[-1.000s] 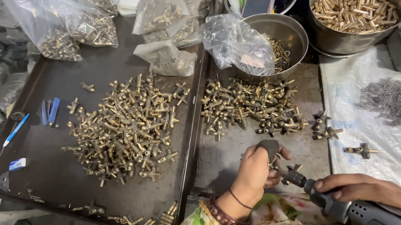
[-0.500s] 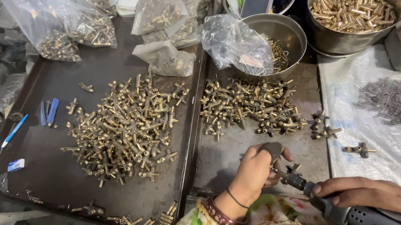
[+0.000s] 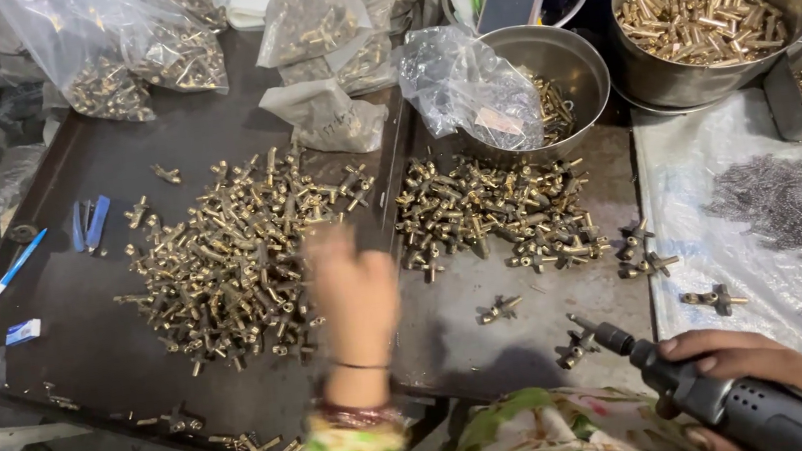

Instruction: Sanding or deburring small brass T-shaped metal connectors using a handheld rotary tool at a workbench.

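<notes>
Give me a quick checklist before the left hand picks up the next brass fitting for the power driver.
1. Left hand over the pile of brass fittings on the dark tray: ok, though motion-blurred.
2. Left hand empty or holding a fitting: cannot tell, blur hides the fingers.
3. Right hand gripping the power driver: ok.
4. Driver tip apart from the left hand: ok.
5. Loose fittings beside the driver tip: not ok, one lies close by it.
6. Second pile off the tray, within view: ok.
</notes>
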